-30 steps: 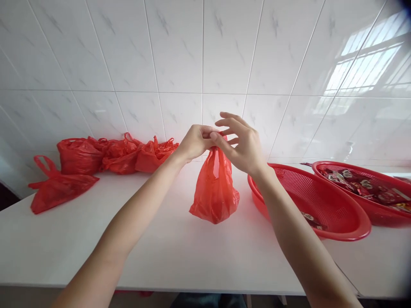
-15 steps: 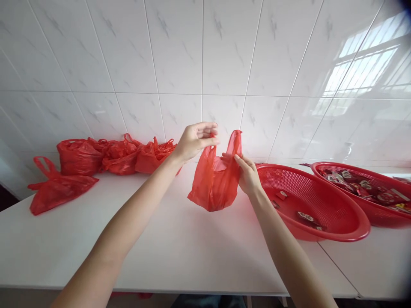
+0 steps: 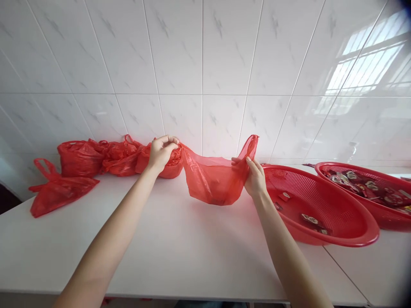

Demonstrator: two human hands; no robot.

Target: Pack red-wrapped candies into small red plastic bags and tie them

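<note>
A thin red plastic bag (image 3: 215, 182) is stretched sideways above the white table, between my two hands. My left hand (image 3: 163, 152) pinches its left handle, in front of the red bags at the wall. My right hand (image 3: 254, 174) is closed on the bag's right side below the upright right handle, with some fingers behind the plastic. Something small and darker shows faintly through the bottom of the bag; I cannot make out what it is.
On the right stand a red perforated basket (image 3: 348, 205) with a few small packets and a second basket (image 3: 379, 216) holding several packets. Filled red bags (image 3: 80, 160) line the tiled wall, left. A flatter red bag (image 3: 61, 192) lies on the white table (image 3: 180, 256).
My left hand has moved left with the handle, and my right hand slightly right. The bag, narrow before, is now pulled wide between them.
</note>
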